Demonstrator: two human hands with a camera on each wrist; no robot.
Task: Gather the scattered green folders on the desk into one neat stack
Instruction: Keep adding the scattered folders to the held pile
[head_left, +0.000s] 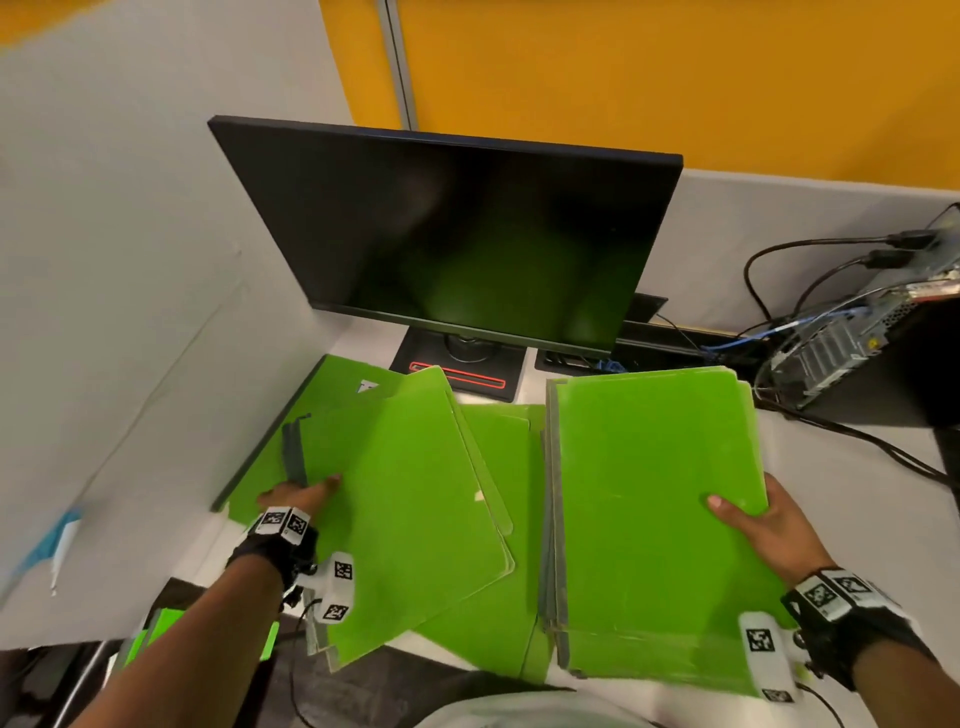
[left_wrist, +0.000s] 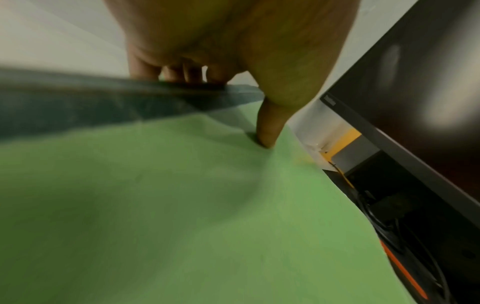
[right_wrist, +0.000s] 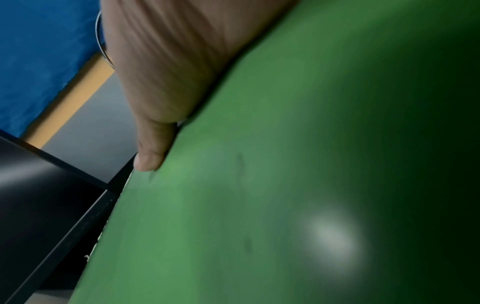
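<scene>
Head view: hands (head_left: 298, 496) grip flat, smooth green folders (head_left: 654, 519).

I saw black straps on both wrists, the left wrist strap (head_left: 275, 545) and right wrist strap (head_left: 852, 618), each carrying white square-patterned tags and thin black cables.
</scene>
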